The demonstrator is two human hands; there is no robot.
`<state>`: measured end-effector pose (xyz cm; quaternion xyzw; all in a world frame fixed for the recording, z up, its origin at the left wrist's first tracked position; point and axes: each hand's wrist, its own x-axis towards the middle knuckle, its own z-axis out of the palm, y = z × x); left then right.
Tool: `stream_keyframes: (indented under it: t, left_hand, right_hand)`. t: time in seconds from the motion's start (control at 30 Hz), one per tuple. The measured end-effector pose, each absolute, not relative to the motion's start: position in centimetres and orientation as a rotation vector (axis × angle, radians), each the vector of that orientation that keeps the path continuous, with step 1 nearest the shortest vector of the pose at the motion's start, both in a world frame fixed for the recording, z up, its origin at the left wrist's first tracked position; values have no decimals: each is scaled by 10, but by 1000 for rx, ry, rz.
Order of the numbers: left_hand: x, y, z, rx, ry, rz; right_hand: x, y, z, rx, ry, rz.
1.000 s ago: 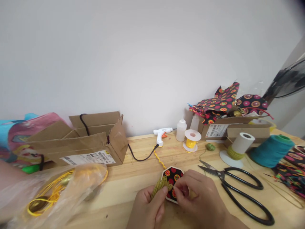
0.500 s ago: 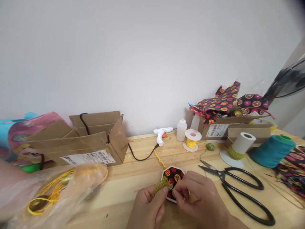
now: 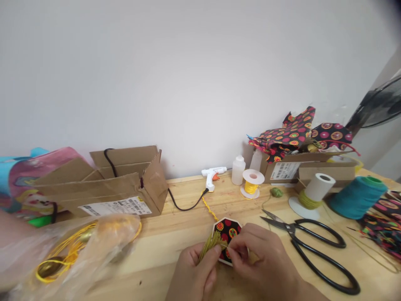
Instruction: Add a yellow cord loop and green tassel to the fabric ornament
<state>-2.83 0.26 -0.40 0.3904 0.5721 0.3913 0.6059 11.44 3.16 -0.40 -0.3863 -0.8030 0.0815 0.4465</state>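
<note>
Between the thumb and fingers of my left hand [image 3: 197, 269] is a bundle of olive-green cord [image 3: 210, 246], its looped strands fanning upward. My right hand [image 3: 260, 259] is pinched just to the right of the bundle, closed on what looks like a strand of the same cord; its fingertips partly hide it. Under both hands lies an octagonal piece [image 3: 233, 234] covered in black fabric with red and yellow flower circles, edged in pale trim. A twisted yellow cord [image 3: 209, 209] runs from its top. Black-handled scissors [image 3: 293, 229] lie with blades parted, right of my right hand.
A white glue gun [image 3: 210, 179], a plastic bottle [image 3: 238, 170] and a yellow cord spool [image 3: 251, 186] stand by the wall. Further right are an olive cord spool [image 3: 313, 196] and a teal thread cone [image 3: 357, 198]. At left are a cardboard box [image 3: 125, 186] and a plastic bag [image 3: 106, 238].
Both hands keep nearly the same hold. My right fingers have shifted very slightly by the bundle; the things on the table stay where they were.
</note>
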Motion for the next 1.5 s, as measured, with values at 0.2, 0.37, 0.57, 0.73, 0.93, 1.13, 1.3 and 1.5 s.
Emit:
stream_keyframes:
  t: [0.2, 0.37, 0.57, 0.73, 0.93, 1.13, 1.3, 1.5]
  left_hand:
    - [-28, 2, 1, 901, 1327, 901]
    - [-28, 2, 2, 896, 1328, 911]
    - [-29, 2, -2, 912, 1319, 903]
    - [-30, 4, -2, 928, 1298, 889]
    - [-28, 2, 0, 841, 1328, 920]
    - [-28, 3, -4, 791, 1312, 933]
    - [-30, 5, -1, 679, 1207, 902]
    - [-30, 5, -3, 661, 1198, 914]
  right_hand:
    - [114, 33, -4, -977, -2011, 201]
    - [115, 34, -4, -1007, -2003, 203]
    - [115, 33, -5, -977, -2027, 217]
    - [116, 34, -4, -968, -2033, 231]
    - [117, 35, -2, -1037, -2015, 231]
    - [117, 35, -3, -988, -2045, 207]
    - [121, 36, -1, -1048, -1998, 189]
    - [112, 28, -2, -958, -1995, 179]
